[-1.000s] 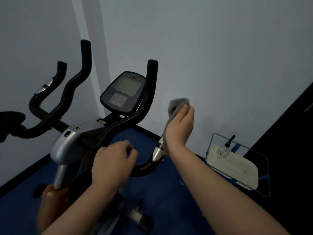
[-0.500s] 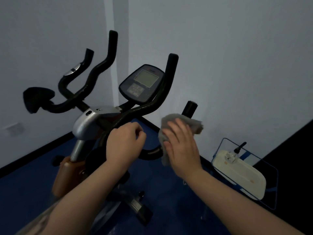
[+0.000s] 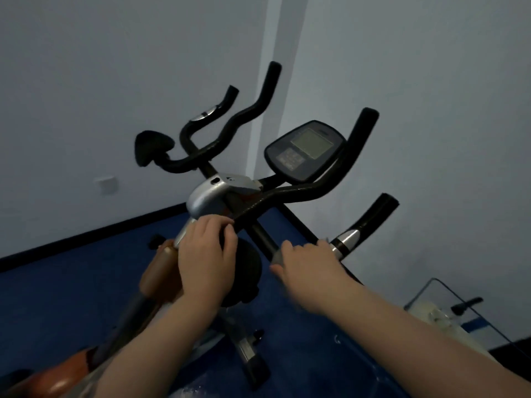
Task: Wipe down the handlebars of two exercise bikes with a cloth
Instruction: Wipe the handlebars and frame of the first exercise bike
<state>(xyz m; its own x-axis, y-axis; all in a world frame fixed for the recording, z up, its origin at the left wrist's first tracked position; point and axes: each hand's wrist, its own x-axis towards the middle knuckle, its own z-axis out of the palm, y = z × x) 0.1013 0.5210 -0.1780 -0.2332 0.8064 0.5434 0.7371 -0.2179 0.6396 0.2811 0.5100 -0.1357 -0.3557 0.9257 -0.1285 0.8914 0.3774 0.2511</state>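
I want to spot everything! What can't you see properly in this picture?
Head view only:
- Grey cloth: mostly hidden under the right hand.
- Black lower handlebar: the stretch under that hand is covered.
- Display console: screen too small and dim to read.
- White tray: cut off by the right forearm.

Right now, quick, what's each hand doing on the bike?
Left hand: fingers curled around the handlebar near the stem, gripping it.
Right hand: gripping the grey cloth wrapped around the handlebar's lower bar.
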